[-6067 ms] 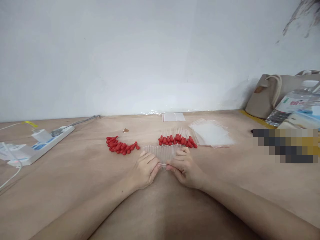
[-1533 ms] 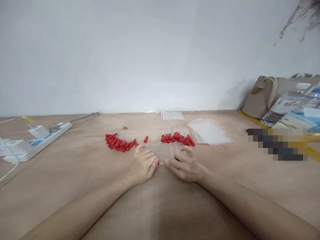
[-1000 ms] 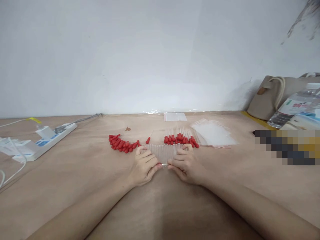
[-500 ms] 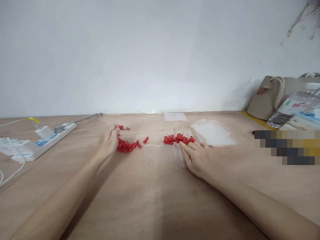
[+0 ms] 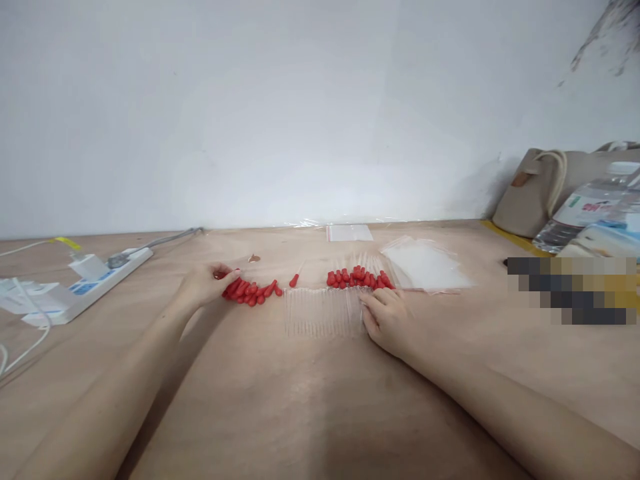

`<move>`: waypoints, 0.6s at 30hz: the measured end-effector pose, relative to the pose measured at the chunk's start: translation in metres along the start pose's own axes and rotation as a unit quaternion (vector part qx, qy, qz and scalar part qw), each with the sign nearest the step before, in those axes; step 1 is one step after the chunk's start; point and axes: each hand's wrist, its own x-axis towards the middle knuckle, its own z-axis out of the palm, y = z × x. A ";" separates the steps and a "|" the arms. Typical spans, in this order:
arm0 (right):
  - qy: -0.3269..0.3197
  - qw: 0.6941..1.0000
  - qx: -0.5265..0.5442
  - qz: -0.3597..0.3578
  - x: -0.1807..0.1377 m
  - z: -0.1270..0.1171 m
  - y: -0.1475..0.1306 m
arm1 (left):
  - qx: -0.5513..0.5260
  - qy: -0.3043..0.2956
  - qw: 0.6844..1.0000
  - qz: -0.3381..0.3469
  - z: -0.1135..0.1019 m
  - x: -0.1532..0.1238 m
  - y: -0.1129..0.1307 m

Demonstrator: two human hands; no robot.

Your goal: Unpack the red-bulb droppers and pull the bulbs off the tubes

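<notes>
While your left hand [image 5: 206, 283] half-curls over the leftmost red, tapered bulbs [image 5: 240, 290], your right hand [image 5: 391, 316] bends its fingers at the right end of the slim, clear tubes [image 5: 323, 312]; I can't tell whether either grips.

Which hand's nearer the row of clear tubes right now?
Right. The right hand is at the right end of the clear tubes; the left hand is off to their left, at the left cluster of red bulbs.
</notes>
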 end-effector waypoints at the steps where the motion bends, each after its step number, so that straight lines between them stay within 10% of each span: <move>1: -0.006 1.000 0.017 0.004 -0.001 0.001 0.000 | 0.003 -0.001 1.000 -0.005 -0.001 0.000 0.000; 10: -0.062 0.993 0.091 0.035 -0.002 -0.002 -0.004 | 0.008 0.091 0.992 0.089 0.005 -0.011 0.036; 18: -0.054 0.985 0.115 0.116 -0.003 0.001 0.004 | 0.157 -0.034 0.975 0.155 0.040 0.002 0.112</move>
